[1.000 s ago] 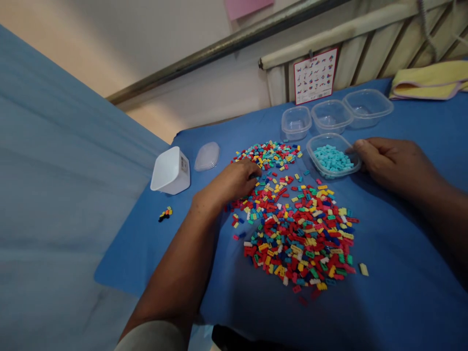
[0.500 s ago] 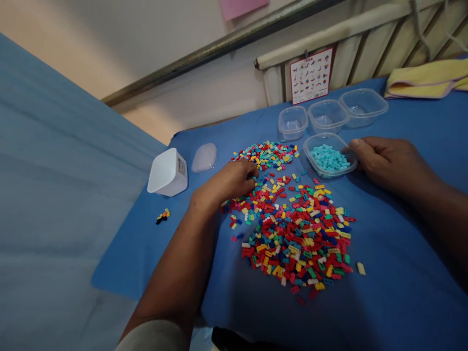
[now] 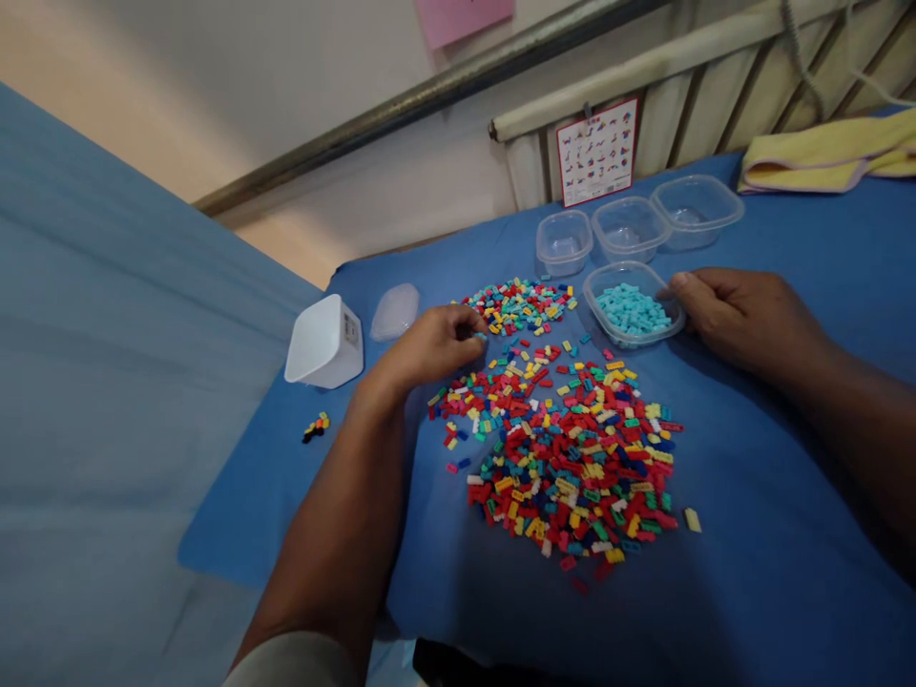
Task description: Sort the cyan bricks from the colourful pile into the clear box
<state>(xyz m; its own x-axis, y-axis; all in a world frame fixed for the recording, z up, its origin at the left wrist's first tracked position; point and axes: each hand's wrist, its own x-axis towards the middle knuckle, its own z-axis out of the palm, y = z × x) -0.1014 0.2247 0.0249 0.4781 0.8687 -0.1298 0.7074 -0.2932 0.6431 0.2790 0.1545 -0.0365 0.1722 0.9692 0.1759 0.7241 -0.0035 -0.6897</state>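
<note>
A big heap of small coloured bricks (image 3: 572, 458) lies on the blue table (image 3: 751, 534), with a smaller heap (image 3: 519, 303) behind it. My left hand (image 3: 429, 345) hovers at the left edge of the heaps, fingertips pinched on a light blue brick (image 3: 479, 336). My right hand (image 3: 744, 315) rests on the cloth with its thumb against the rim of a clear tub (image 3: 597, 315) that holds light blue bricks (image 3: 631, 310).
Three clear tubs (image 3: 564, 240) (image 3: 630, 227) (image 3: 696, 208) stand in a row at the back. A white box (image 3: 323, 342) and a clear lid (image 3: 395, 311) lie at the left, a few loose bricks (image 3: 316, 426) near them. A yellow cloth (image 3: 830, 153) lies far right.
My left hand has lifted slightly from the heap and drawn back left, now pinching a light blue brick. My right hand stays at the tub.
</note>
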